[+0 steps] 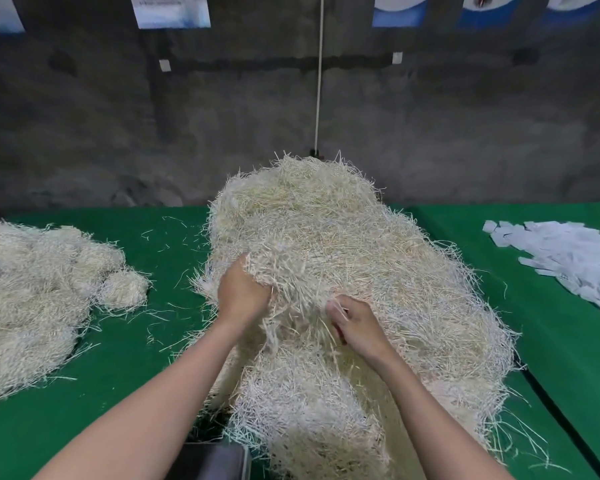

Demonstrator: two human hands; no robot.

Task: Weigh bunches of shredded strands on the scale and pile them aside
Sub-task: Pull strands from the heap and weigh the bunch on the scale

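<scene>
Green cloth is covering the worktop (146,358), and the main heap of shredded strands (343,244) is sitting in its middle, running from the near edge toward the far edge. Both hands are working into its near slope. The left hand (243,292) is digging in, fingers buried and curled round a tuft. The right hand (355,320), just beside it but not touching, is pinching strands with bent fingers.

Judging by this, the person is separating a bunch from the heap, the opening step of a weighing round; nothing is being weighed yet. The next move is likely calling for a clean pull, since the tangled strands may be dragging extra along, and then a carry to the scale. A dark grey object (212,460) is peeking out at the near edge below the heap; whether it is the scale I cannot tell.

Toward the left edge a lower pile of bunches (39,296) is lying, well apart from the heap, with stray strands scattering between. Near the right edge white paper slips (568,258) are spreading out. Behind, a rough grey wall (447,133) is rising, with a white cord (319,81) hanging down it and posters (170,10) running along the top.
</scene>
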